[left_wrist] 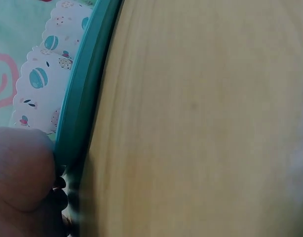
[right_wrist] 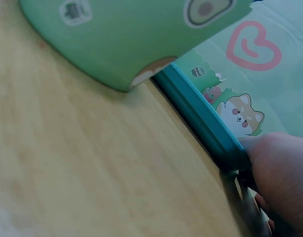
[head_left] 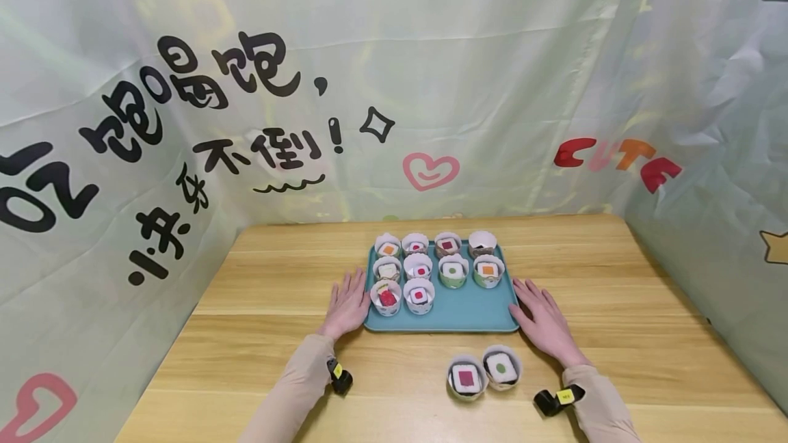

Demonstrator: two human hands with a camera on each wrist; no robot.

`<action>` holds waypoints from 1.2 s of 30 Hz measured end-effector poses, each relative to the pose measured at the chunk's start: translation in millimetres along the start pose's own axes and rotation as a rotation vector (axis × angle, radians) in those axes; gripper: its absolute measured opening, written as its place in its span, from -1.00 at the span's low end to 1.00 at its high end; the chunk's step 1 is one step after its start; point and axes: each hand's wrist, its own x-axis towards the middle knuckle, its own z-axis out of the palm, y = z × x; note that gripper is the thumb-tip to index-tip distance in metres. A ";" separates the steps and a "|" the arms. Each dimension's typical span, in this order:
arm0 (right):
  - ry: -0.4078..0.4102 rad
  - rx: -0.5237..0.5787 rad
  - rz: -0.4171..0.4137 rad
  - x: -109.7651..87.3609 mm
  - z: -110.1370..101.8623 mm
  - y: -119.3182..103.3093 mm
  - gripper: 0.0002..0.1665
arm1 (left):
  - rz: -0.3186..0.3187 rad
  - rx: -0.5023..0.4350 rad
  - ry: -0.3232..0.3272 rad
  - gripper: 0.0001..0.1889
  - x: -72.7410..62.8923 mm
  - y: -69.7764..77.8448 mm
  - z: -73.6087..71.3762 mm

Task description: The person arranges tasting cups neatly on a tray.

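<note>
A blue-green tray on the table carries several paper cups, most holding a white square piece like a sushi roll with a coloured centre. My left hand lies with straight fingers along the tray's left side, thumb side at its edge. Mirroring it, my right hand touches the right side near the front corner, fingers extended. In front of the tray stand two more filled cups: one with a purple-centred piece, one with a green-centred piece. The right wrist view shows a green cup close by.
The cups on the tray fill its two back rows and the left of its front row; a white cup sits at the back right. A wooden table surrounds the tray. Printed cloth hangs behind and at both sides.
</note>
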 end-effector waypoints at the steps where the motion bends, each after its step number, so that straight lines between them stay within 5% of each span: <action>1: -0.003 0.002 0.001 0.1 -0.1 0.1 -0.36 | 0.001 -0.002 -0.004 -0.37 -0.1 -0.2 -0.2; 17: -0.041 0.023 0.005 4.8 -4.9 0.2 -0.34 | -0.015 0.058 -0.060 -0.39 -2.3 8.1 -10.1; 36: -0.043 0.195 0.000 14.5 -21.6 -3.9 -0.27 | -0.026 0.040 -0.062 -0.37 -3.3 8.2 -8.7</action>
